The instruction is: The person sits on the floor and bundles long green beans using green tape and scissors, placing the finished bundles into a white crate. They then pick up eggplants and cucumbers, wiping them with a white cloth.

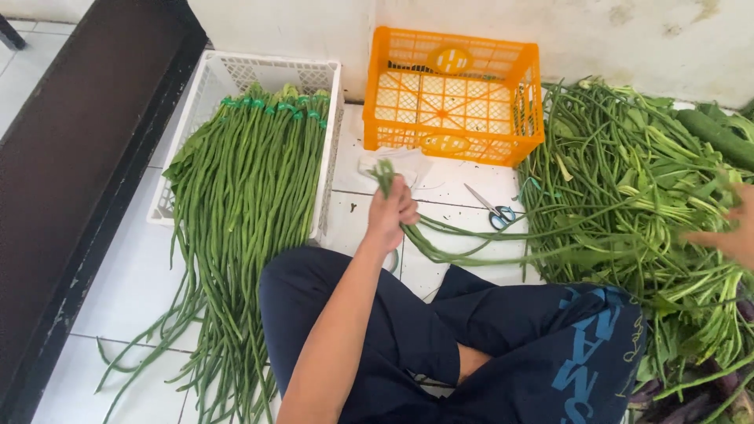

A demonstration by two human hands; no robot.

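My left hand is closed around a small bunch of long green beans, their tips sticking up above my fist and their lengths trailing right across the floor. My right hand reaches into the big loose pile of long beans and leafy greens at the right edge of view; whether it grips anything cannot be seen. I sit cross-legged in dark blue shorts.
A white crate at the left holds tied bundles of long beans that spill onto the tiled floor. An empty orange crate stands by the wall. Scissors lie on the tiles between. A dark bench runs along the left.
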